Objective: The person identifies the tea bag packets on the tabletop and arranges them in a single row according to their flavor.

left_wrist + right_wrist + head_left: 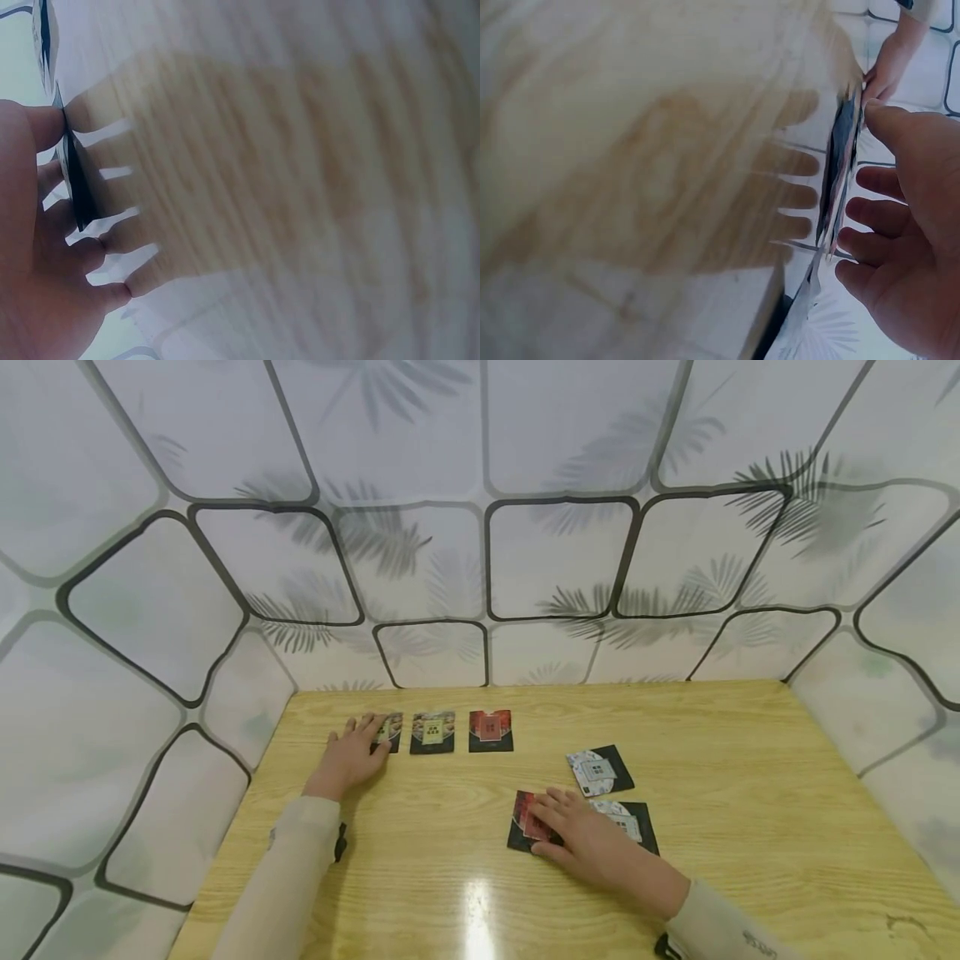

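Two small flat packets, one with a yellow label [432,732] and one with a red label [491,731], lie in a row near the table's back edge. At the row's left end, my left hand [351,756] rests on another yellow-labelled packet [393,732], covering its left part; its fingers are spread in the left wrist view. Further right and nearer, my right hand [585,839] lies over a tilted red packet [522,810], fingers extended. Beside it a white-and-black packet [639,822] is partly hidden by that hand. Another white-and-black packet [600,770] lies behind it, turned askew.
The wood-grain table [435,877] is glossy, with a bright reflection near its front. Patterned fabric walls [555,560] with dark outlines and leaf prints enclose the back and both sides.
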Available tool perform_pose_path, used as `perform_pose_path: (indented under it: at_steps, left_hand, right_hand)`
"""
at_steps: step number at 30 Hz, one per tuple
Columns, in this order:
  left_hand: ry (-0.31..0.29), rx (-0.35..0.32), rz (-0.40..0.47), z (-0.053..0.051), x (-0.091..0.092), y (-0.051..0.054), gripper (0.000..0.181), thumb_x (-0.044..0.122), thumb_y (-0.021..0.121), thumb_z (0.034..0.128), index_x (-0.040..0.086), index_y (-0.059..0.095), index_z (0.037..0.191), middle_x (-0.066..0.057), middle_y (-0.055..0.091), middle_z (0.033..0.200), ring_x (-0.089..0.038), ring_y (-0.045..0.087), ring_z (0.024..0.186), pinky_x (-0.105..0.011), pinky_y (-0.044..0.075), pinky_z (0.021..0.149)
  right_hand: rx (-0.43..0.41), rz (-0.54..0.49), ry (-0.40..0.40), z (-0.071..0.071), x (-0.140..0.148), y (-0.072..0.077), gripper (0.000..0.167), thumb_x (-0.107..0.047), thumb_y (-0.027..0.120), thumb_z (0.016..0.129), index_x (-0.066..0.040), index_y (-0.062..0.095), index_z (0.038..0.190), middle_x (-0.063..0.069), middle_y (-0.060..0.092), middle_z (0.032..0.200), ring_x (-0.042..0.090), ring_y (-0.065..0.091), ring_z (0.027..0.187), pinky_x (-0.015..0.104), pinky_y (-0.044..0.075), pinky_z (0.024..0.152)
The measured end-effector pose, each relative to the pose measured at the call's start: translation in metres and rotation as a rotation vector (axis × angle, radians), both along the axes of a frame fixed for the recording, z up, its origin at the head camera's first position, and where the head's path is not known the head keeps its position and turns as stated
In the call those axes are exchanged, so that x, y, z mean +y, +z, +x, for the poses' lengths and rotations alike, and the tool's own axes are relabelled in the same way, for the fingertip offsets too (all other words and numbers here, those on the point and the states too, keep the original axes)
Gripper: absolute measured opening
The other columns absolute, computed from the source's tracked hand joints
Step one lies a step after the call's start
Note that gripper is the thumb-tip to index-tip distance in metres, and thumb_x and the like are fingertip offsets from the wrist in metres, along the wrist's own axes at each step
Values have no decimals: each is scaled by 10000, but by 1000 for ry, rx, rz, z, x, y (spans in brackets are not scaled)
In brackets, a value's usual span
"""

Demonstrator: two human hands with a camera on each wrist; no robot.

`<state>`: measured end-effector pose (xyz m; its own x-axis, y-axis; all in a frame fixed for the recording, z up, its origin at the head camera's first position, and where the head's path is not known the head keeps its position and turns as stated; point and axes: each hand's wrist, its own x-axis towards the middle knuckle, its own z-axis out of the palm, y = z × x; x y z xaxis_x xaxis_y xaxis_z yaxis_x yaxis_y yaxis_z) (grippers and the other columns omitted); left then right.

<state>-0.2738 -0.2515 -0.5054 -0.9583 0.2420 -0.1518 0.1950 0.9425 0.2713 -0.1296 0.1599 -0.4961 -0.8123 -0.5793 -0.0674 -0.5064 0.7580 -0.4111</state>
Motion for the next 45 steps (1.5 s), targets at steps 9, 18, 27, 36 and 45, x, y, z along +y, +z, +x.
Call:
perform_pose_path:
  at_steps: [9,18,27,36,45]
  left_hand:
    - [4,-6,4,2,1,2,658,391,406,1129,90,240,1690,-256,216,1730,-573,147,1577,-814,123,1216]
    - [11,-5,7,3,3,4,647,374,407,1132,84,246,1688,-258,213,1730,-575,148,1575,-815,119,1215]
    - [5,-6,9,1,2,3,651,381,409,1132,89,242,1690,-262,208,1731,-580,146,1573,-819,121,1212]
    - [8,-6,10,2,2,3,650,379,412,1132,88,245,1689,-262,211,1729,-580,146,1573,-820,121,1211]
    - [10,-1,13,2,1,1,653,390,406,1129,95,247,1689,-260,217,1729,-576,142,1576,-819,124,1211]
  right_hand:
    - [11,29,26,3,0,-7,586,-443,587,1075,-90,542,1540,139,527,1601,403,442,1523,576,390,1231]
    - [2,30,35,1,-1,-7,584,-412,598,1077,-77,528,1550,143,516,1609,403,437,1526,570,385,1237]
    - [-3,23,31,2,-1,-1,578,-403,589,1083,-44,539,1533,173,536,1585,428,443,1515,586,387,1229]
    - [-25,5,28,-3,1,-2,565,-365,584,1089,-48,516,1552,184,504,1610,454,398,1535,622,383,1217]
    - [2,73,41,-16,4,-3,557,-333,536,1111,-39,482,1581,199,448,1646,449,355,1560,616,344,1246]
